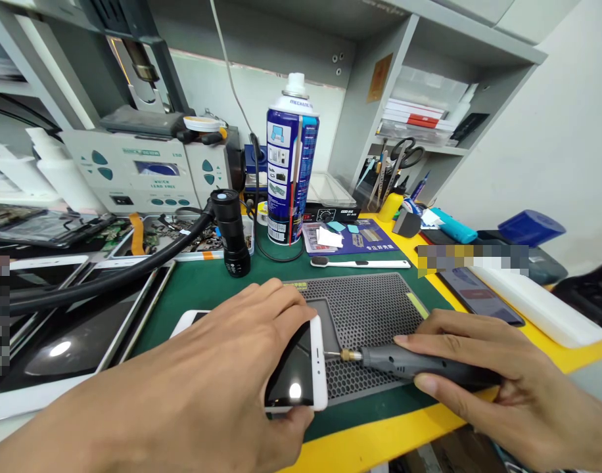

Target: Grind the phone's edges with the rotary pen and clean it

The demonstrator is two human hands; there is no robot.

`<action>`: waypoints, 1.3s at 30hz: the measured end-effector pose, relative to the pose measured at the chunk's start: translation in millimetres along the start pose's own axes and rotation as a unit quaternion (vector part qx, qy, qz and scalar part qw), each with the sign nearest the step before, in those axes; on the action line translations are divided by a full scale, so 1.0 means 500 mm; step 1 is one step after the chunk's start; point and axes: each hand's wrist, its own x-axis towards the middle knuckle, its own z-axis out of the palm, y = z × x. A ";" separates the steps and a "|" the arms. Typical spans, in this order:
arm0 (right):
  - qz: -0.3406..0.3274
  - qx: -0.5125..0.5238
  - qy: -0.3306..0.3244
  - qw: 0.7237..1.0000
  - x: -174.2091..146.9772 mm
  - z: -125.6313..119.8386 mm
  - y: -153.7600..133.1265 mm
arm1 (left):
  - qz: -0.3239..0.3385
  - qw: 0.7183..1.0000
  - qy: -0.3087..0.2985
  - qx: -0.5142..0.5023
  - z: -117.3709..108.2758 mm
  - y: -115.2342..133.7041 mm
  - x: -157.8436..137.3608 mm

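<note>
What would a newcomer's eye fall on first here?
Probably the white-framed phone gripped in the left hand at lower centre, with a grey tool in the right hand pointing its thin tip at the phone's edge. Behind them, a tall blue spray can stands upright near the upper centre.

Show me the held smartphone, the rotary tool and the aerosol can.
Held smartphone (pixel 294 368): head view, on dark screen.
Rotary tool (pixel 410 363): head view, on grey body.
Aerosol can (pixel 290 164): head view, on blue side.
</note>
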 end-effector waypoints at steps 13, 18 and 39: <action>-0.013 -0.005 -0.005 1.000 0.003 -0.001 0.001 | -0.007 1.000 -0.014 0.002 0.004 -0.004 0.003; -0.006 -0.011 -0.007 1.000 -0.003 0.002 0.004 | -0.007 1.000 -0.020 0.020 0.004 -0.001 -0.002; -0.020 -0.012 -0.005 1.000 -0.009 0.006 0.011 | 0.018 0.999 -0.004 0.043 0.006 -0.008 -0.009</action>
